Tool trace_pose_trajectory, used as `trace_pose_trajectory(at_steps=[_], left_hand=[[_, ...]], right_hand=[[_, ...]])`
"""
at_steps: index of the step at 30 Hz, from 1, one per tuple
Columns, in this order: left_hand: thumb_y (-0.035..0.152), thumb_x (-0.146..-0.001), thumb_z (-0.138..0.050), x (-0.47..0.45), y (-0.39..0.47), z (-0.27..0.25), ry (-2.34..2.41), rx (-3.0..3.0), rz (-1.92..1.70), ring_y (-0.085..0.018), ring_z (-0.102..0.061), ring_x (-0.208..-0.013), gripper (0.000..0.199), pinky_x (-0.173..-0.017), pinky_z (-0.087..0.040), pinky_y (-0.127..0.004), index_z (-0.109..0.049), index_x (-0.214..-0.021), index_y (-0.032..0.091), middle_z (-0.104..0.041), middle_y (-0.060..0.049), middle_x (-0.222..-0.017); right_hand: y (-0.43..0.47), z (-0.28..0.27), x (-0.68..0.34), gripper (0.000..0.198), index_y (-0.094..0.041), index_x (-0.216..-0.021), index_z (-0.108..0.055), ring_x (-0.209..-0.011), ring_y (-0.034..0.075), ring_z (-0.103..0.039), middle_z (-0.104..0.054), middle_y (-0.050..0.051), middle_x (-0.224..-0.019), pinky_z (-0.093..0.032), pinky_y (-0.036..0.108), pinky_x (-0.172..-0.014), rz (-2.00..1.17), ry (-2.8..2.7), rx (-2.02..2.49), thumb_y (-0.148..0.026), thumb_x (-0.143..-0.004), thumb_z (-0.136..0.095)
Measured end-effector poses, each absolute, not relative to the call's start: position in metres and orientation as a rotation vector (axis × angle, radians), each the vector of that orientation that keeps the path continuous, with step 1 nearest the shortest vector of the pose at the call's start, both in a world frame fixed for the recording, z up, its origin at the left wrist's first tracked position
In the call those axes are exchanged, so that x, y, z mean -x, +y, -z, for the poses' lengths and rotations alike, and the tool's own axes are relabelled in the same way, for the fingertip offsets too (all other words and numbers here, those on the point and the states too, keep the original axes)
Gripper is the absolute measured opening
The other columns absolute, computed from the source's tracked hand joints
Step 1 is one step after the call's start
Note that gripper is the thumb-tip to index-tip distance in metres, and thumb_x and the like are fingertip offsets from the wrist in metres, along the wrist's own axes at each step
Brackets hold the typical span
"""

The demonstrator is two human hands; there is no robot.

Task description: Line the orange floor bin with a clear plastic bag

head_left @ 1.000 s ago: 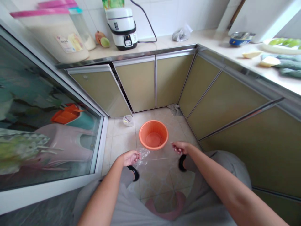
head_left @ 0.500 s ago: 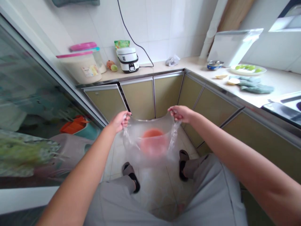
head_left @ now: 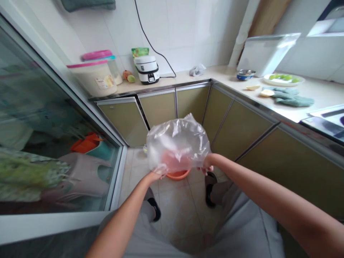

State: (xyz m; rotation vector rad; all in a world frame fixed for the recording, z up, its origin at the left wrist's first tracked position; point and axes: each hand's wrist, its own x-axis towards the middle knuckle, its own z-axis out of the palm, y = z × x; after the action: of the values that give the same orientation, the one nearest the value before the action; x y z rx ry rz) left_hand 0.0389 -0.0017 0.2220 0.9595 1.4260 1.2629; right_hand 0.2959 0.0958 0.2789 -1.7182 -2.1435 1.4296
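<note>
A clear plastic bag is stretched out between my hands, puffed up and arching away from me. My left hand grips its near left edge, partly behind the film. At the near right edge my right hand is closed on the bag, its fingers curled underneath. Below stands an orange-red basin on the tiled floor, between my feet and the cabinets; most of it shows only blurred through the plastic, and its contents are hidden.
Cabinets line the back and right. On the counter are a rice cooker, pink-lidded containers, a crumpled bag, a plate of green fruit and a green cloth. A glass sliding door borders the left.
Both hands have come down and the bag has flipped from hanging below them to billowing up and forward. Part of the basin's rim now shows beneath the bag.
</note>
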Motion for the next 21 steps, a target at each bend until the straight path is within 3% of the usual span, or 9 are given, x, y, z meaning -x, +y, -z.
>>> trace_pose_trajectory(at_steps=[4,8,11,16,21], left_hand=[[0.041,-0.09,-0.066,-0.007,-0.009,-0.176,1.396,-0.793,-1.027,-0.009,-0.029,-0.038,0.026,-0.042,-0.032,-0.025,-0.055,-0.073,0.024,-0.031,0.006,-0.05],[0.032,-0.096,-0.058,0.028,0.015,-0.188,1.305,-0.568,-1.236,-0.008,-0.026,-0.042,0.013,-0.044,-0.029,-0.022,-0.058,-0.087,0.023,-0.032,0.006,-0.055],[0.031,-0.094,-0.061,0.036,0.028,-0.204,1.281,-0.541,-1.289,-0.007,-0.024,-0.042,0.01,-0.043,-0.022,-0.02,-0.058,-0.098,0.023,-0.031,0.008,-0.058],[0.026,-0.085,-0.073,0.041,0.02,-0.234,1.03,-0.504,-1.302,-0.006,-0.023,-0.041,0.038,-0.042,-0.02,-0.017,-0.058,-0.12,0.023,-0.033,0.011,-0.06],[0.016,-0.086,-0.068,0.042,0.017,-0.256,0.874,-0.397,-1.241,-0.006,-0.027,-0.04,0.035,-0.042,-0.021,-0.016,-0.058,-0.118,0.024,-0.035,0.011,-0.06]], right_hand=[[0.108,-0.227,-0.314,0.012,-0.017,-0.08,-0.061,-0.033,0.008,-0.037,-0.061,-0.001,-0.051,-0.027,0.02,-0.035,-1.77,-2.294,1.64,-0.018,-0.091,-0.056],[0.138,-0.217,-0.32,0.018,-0.017,-0.082,-0.058,-0.031,0.007,-0.032,-0.058,-0.003,-0.049,-0.023,0.021,-0.033,-1.593,-1.997,1.675,-0.018,-0.097,-0.047],[0.156,-0.222,-0.321,0.016,-0.017,-0.085,-0.058,-0.031,0.008,-0.032,-0.055,-0.003,-0.048,-0.021,0.022,-0.032,-1.502,-1.722,1.69,-0.022,-0.098,-0.049],[0.169,-0.249,-0.338,0.016,-0.015,-0.093,-0.06,-0.03,0.007,-0.03,-0.062,0.001,-0.053,-0.018,0.024,-0.033,-1.514,-1.43,1.639,-0.028,-0.098,-0.053],[0.185,-0.281,-0.344,0.015,-0.015,-0.099,-0.06,-0.035,0.008,-0.038,-0.071,0.008,-0.068,-0.025,0.023,-0.038,-1.5,-1.357,1.76,-0.027,-0.101,-0.052]])
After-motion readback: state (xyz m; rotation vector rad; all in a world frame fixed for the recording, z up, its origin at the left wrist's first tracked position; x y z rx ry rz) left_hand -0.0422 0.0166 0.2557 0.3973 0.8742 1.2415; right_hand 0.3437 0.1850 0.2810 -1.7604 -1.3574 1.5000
